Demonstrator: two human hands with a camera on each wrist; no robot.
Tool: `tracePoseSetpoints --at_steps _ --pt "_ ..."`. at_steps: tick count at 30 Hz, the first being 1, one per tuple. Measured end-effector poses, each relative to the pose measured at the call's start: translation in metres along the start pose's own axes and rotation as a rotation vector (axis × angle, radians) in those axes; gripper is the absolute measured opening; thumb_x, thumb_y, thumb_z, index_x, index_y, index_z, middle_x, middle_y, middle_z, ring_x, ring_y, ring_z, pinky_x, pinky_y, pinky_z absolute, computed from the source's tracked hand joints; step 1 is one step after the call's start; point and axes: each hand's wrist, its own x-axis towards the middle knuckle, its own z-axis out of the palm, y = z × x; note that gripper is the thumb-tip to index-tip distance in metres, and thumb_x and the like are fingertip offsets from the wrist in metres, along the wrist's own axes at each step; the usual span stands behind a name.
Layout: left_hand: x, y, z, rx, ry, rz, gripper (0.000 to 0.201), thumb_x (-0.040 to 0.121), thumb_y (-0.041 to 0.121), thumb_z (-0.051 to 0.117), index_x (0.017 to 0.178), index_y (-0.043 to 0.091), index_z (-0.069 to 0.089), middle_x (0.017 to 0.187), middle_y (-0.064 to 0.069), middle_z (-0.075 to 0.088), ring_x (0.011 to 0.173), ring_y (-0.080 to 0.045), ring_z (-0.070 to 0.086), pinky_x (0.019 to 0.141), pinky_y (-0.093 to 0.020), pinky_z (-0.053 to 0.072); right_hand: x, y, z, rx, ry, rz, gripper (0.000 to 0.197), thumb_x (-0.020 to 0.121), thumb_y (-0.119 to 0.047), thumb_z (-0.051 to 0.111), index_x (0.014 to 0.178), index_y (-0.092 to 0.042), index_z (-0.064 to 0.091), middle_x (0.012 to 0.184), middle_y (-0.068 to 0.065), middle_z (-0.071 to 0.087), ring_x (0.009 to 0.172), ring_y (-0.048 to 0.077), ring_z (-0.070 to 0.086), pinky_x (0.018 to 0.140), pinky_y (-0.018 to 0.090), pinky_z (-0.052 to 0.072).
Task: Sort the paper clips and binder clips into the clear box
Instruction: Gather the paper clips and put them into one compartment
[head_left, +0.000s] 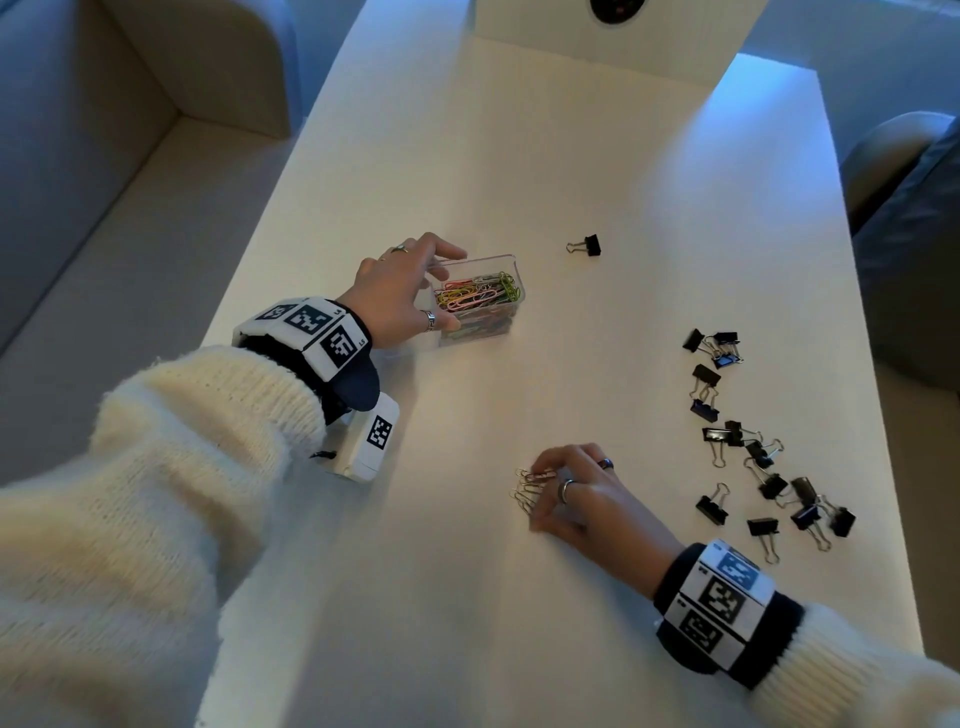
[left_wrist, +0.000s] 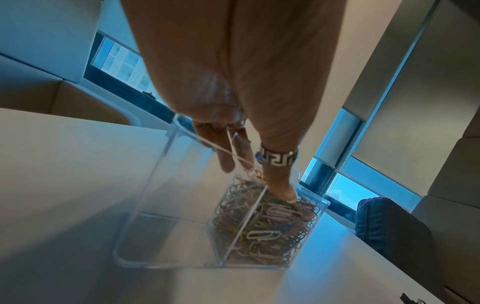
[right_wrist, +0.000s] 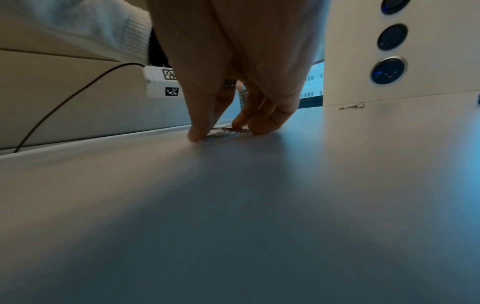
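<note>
A clear two-compartment box (head_left: 511, 270) (left_wrist: 145, 211) stands left of the table's middle. Its right compartment is full of coloured paper clips (head_left: 475, 296) (left_wrist: 270, 224); the left compartment looks bare in the left wrist view. My left hand (head_left: 402, 291) (left_wrist: 233, 123) grips the box's left end, with fingers over the far rim and the thumb at the near side. My right hand (head_left: 566, 488) (right_wrist: 226, 125) pinches a small bunch of silver paper clips (head_left: 527, 486) (right_wrist: 223, 130) lying on the table near the front. Several black binder clips (head_left: 753, 447) lie scattered at the right.
One black binder clip (head_left: 587, 245) (right_wrist: 351, 106) lies alone beyond the box. A white upright panel with round buttons (right_wrist: 388, 71) stands at the table's far end. A beige sofa (head_left: 104, 156) runs along the left edge and a dark chair (head_left: 914, 234) sits at the right.
</note>
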Motion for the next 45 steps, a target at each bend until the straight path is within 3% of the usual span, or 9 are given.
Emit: tracePoseSetpoints --at_steps 5,16,20,23,27,31,37,42,45 --pt "0.000 0.001 0.001 -0.002 0.008 -0.003 0.064 0.075 0.024 0.073 0.129 0.026 0.038 0.123 0.000 0.053 0.110 -0.017 0.050 0.099 -0.037 0.026 0.010 -0.004 0.005 -0.002 0.073 -0.022 0.012 0.080 -0.019 0.061 0.069 -0.015 0.063 0.079 -0.002 0.063 0.073 0.021 0.058 0.078 0.016 0.032" --pt "-0.002 0.001 0.002 0.005 0.019 0.004 0.065 0.076 0.023 0.072 0.130 0.027 0.038 0.123 0.000 0.052 0.111 -0.017 0.049 0.096 -0.034 0.025 0.020 -0.008 -0.002 -0.065 0.044 0.030 0.016 0.090 -0.011 0.052 0.076 -0.003 0.056 0.075 0.008 0.061 0.069 0.024 0.055 0.068 0.023 0.041" --pt "-0.001 0.001 0.002 0.006 0.020 0.003 0.064 0.076 0.024 0.072 0.130 0.027 0.037 0.124 0.000 0.052 0.111 -0.016 0.049 0.096 -0.034 0.025 0.038 -0.021 -0.029 -0.030 0.052 0.036 0.017 0.088 -0.003 0.050 0.072 -0.007 0.052 0.072 0.002 0.052 0.065 0.017 0.047 0.061 0.013 0.035" --pt "-0.001 0.001 0.002 0.008 0.018 0.004 0.064 0.076 0.024 0.072 0.130 0.028 0.037 0.124 0.001 0.052 0.111 -0.017 0.049 0.096 -0.034 0.024 0.071 -0.033 -0.063 -0.028 0.248 -0.023 0.021 0.088 -0.001 0.050 0.069 -0.010 0.049 0.063 0.004 0.051 0.056 0.017 0.046 0.056 0.008 0.035" --pt "0.000 0.000 0.003 0.017 0.029 0.002 0.064 0.076 0.024 0.073 0.129 0.028 0.038 0.124 0.001 0.052 0.111 -0.016 0.050 0.093 -0.032 0.024 0.124 -0.040 -0.097 -0.039 0.445 -0.086 0.011 0.085 -0.002 0.056 0.074 -0.001 0.060 0.075 0.009 0.063 0.067 0.019 0.053 0.063 0.014 0.037" --pt "-0.001 -0.001 0.003 0.027 0.030 0.013 0.063 0.077 0.024 0.072 0.130 0.028 0.038 0.124 0.001 0.053 0.110 -0.016 0.051 0.093 -0.031 0.024 0.154 -0.040 -0.098 -0.164 0.387 -0.012 0.015 0.086 -0.017 0.057 0.089 -0.011 0.070 0.090 0.006 0.064 0.088 0.020 0.056 0.079 0.032 0.048" --pt "-0.002 0.000 0.002 0.047 0.050 0.019 0.064 0.076 0.029 0.071 0.130 0.031 0.039 0.129 0.001 0.049 0.121 -0.020 0.042 0.102 -0.035 0.022 0.135 -0.027 -0.088 -0.019 0.499 -0.087 0.015 0.083 -0.022 0.063 0.092 -0.014 0.071 0.093 0.002 0.068 0.086 0.020 0.054 0.078 0.028 0.043" --pt "-0.029 0.017 0.003 0.105 0.359 0.196 0.049 0.079 0.033 0.066 0.125 0.023 0.050 0.130 0.002 0.049 0.129 -0.020 0.036 0.113 -0.041 0.006 0.094 -0.013 -0.087 0.068 0.175 0.014 0.019 0.083 -0.020 0.064 0.103 -0.021 0.064 0.095 -0.006 0.058 0.073 0.004 0.054 0.067 0.003 0.041" --pt "-0.057 0.030 0.019 0.039 0.286 0.291 0.035 0.081 0.037 0.057 0.112 0.021 0.059 0.117 -0.001 0.055 0.112 -0.019 0.045 0.100 -0.035 0.028 0.066 -0.008 -0.078 0.088 -0.152 0.061 0.025 0.080 -0.025 0.068 0.104 -0.027 0.062 0.094 -0.007 0.060 0.076 0.000 0.056 0.067 0.006 0.043"
